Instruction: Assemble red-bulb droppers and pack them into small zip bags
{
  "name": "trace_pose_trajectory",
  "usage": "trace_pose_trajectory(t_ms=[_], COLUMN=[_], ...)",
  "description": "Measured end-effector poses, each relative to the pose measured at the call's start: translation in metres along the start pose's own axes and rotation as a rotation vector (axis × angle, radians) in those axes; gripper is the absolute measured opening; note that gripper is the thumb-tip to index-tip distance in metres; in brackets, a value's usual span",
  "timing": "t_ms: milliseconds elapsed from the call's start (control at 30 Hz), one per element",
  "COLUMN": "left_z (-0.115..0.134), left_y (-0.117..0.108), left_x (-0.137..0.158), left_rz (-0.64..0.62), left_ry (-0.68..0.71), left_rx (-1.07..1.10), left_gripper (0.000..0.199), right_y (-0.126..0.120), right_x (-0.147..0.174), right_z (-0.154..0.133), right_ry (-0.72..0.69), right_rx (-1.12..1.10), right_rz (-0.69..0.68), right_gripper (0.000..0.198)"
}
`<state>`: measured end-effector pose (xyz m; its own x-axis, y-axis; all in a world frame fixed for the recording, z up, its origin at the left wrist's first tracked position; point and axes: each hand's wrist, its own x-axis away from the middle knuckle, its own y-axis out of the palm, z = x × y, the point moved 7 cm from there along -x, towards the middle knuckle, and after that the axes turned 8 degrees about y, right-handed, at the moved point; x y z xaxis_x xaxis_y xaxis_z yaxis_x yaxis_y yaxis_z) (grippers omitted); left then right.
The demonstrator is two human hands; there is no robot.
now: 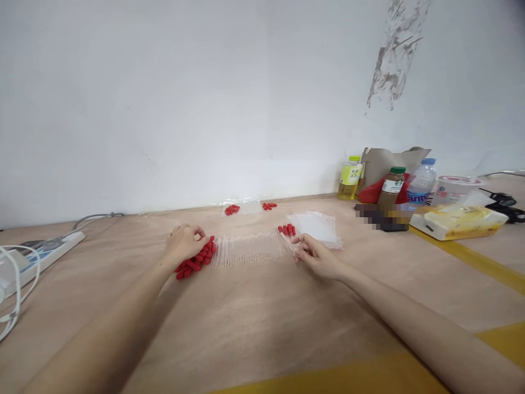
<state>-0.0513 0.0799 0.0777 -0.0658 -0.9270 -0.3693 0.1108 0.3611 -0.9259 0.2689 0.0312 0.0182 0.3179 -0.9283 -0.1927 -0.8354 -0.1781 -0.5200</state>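
A row of clear plastic droppers point(246, 249) with red bulbs point(199, 257) lies across the wooden table. My left hand point(184, 242) rests curled on the red bulb ends at the row's left. At the right end, my right hand point(314, 255) pinches a small bunch of droppers point(287, 236), red bulbs pointing away from me. Just beyond that hand lies a stack of clear plastic bags point(315, 225).
More red-bulbed droppers in bags point(246, 207) lie by the wall. Bottles point(391, 186), a brown bag point(389, 161), a tub point(455, 189) and a tissue pack point(459, 221) stand at the right. A power strip with cables point(36, 254) sits at the left. Yellow tape point(471, 257) marks the table.
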Motion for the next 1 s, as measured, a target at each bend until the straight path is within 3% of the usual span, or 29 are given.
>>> trace_pose_trajectory(t_ms=[133,300,433,633,667,733,867,933,1000], left_z=[-0.003,0.001,0.004,0.019,0.024,0.035,0.069,0.081,0.085], left_y=[0.021,0.032,0.025,-0.005,-0.007,-0.003,0.027,0.042,0.052], left_x=[-0.023,-0.036,-0.033,-0.005,0.004,0.021,0.050,0.061,0.068], left_rz=[-0.121,-0.136,-0.033,0.252,0.285,0.294,0.060,-0.040,-0.064], left_ry=[-0.034,-0.060,-0.042,0.030,0.040,0.061,0.106,0.054,-0.019], left_rx=[0.078,0.088,0.109,0.201,0.254,0.598,1.150,1.307,1.386], left_gripper=[0.029,0.025,0.021,0.028,0.030,0.032,0.031,0.029,0.027], right_y=[0.001,0.000,0.003,0.006,0.006,0.007,0.017,0.028,0.039], right_x=[0.000,0.002,0.004,0.006,0.006,0.004,-0.005,-0.011,-0.014], right_z=[0.008,0.013,0.015,0.018,0.016,0.007,-0.022,-0.038,-0.050], right_ry=[-0.017,-0.011,-0.019,-0.019,-0.037,-0.088,-0.150,-0.190,-0.248], right_rx=[0.033,-0.004,-0.014,0.037,0.044,0.072,0.176,0.218,0.228], right_rz=[0.065,0.144,0.167,0.211,0.221,0.237,0.202,0.161,0.156], right_gripper=[0.032,0.023,0.021,0.026,0.024,0.020,0.019,0.021,0.022])
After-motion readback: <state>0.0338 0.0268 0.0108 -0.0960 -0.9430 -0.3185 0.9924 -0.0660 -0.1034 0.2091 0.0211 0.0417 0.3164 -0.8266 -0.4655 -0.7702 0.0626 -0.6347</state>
